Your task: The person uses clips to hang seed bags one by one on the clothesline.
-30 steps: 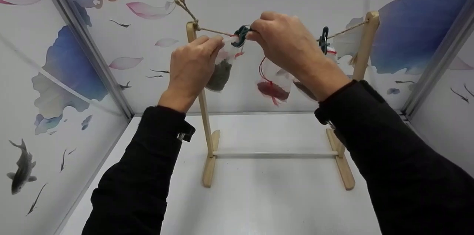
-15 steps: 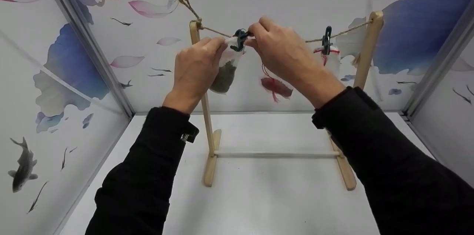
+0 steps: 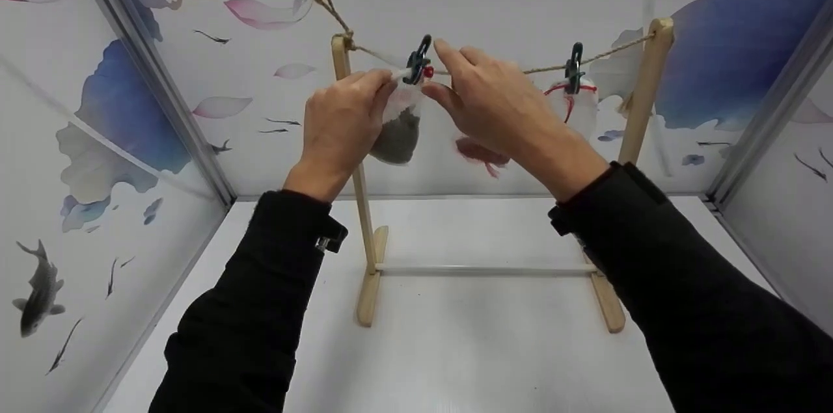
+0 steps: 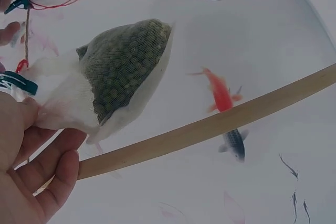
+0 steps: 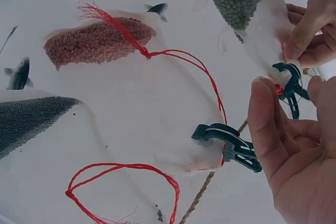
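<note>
A white mesh bag of green beans (image 3: 398, 136) hangs at the left part of the rope (image 3: 543, 69). My left hand (image 3: 341, 120) pinches the bag's top corner between thumb and fingers. A dark green clip (image 3: 418, 62) bites on the bag's top at the rope, its handles pointing up, with a red bead-like bit beside it. My right hand (image 3: 501, 97) is just right of this clip, thumb and fingers spread apart and holding nothing. Behind the right hand hangs a bag of red beans (image 5: 100, 40) with a red drawstring, held by another green clip (image 5: 226, 137).
The rope runs between two wooden posts (image 3: 641, 88) joined low down by a white rail (image 3: 485, 272). A further clip (image 3: 574, 68) holds a bag at the right. A bag of dark grains (image 5: 31, 121) shows in the right wrist view. Painted panels (image 3: 117, 114) enclose the white table (image 3: 455, 348).
The right hand has let go of the green clip and spread its fingers. The clip's handles have swung upright. The left hand keeps its pinch on the green bean bag.
</note>
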Action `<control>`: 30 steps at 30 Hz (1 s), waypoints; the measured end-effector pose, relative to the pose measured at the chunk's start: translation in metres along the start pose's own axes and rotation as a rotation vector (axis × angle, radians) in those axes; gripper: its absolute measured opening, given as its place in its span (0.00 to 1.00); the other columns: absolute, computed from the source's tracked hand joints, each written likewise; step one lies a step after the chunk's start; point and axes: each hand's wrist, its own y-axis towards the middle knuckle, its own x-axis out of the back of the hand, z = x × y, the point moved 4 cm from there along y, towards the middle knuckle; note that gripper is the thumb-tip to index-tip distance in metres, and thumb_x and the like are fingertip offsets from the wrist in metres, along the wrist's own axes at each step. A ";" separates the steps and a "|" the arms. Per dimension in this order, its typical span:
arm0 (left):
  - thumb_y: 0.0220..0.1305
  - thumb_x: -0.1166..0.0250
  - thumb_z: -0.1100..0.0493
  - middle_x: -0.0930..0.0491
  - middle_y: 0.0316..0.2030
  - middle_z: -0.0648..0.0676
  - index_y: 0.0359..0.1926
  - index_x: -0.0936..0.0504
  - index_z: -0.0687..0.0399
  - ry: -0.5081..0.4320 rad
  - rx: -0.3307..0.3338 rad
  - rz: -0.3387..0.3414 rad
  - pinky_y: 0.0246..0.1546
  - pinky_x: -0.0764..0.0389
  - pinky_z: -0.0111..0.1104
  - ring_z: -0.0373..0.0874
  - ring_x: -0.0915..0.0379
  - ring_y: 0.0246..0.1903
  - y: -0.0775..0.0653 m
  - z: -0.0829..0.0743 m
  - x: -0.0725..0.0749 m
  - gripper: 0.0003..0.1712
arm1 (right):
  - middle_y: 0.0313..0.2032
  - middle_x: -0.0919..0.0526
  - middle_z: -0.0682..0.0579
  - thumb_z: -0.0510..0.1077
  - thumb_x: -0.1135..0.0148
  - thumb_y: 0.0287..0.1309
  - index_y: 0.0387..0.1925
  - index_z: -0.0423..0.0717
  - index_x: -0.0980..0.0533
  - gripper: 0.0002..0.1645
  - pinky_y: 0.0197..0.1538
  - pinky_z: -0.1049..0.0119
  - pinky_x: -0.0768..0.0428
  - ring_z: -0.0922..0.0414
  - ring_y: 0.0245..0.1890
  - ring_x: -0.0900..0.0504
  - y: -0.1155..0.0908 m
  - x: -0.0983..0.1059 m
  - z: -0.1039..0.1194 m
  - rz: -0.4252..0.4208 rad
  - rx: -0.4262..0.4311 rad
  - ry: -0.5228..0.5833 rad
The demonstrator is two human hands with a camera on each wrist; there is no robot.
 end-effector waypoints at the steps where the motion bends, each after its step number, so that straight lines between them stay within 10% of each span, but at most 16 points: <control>1: 0.75 0.39 0.55 0.13 0.33 0.56 0.44 0.13 0.57 0.003 0.004 0.007 0.27 0.20 0.46 0.54 0.17 0.29 -0.001 0.001 -0.001 0.12 | 0.53 0.20 0.35 0.53 0.50 0.78 0.74 0.35 0.39 0.35 0.46 0.50 0.17 0.43 0.39 0.16 -0.001 0.000 0.000 -0.010 0.012 0.007; 17: 0.75 0.39 0.55 0.14 0.31 0.56 0.41 0.13 0.59 -0.016 0.059 0.018 0.25 0.22 0.43 0.50 0.21 0.24 -0.011 0.005 -0.006 0.13 | 0.35 0.17 0.46 0.39 0.36 0.68 0.62 0.38 0.24 0.22 0.30 0.60 0.21 0.52 0.27 0.20 -0.035 -0.007 0.006 -0.174 0.254 0.102; 30: 0.75 0.39 0.51 0.13 0.34 0.55 0.47 0.16 0.60 -0.099 0.099 -0.022 0.23 0.23 0.38 0.47 0.21 0.24 -0.044 0.010 -0.015 0.16 | 0.38 0.18 0.47 0.23 0.27 0.49 0.56 0.42 0.20 0.31 0.38 0.63 0.16 0.54 0.38 0.19 -0.106 -0.050 -0.026 -0.214 0.248 0.232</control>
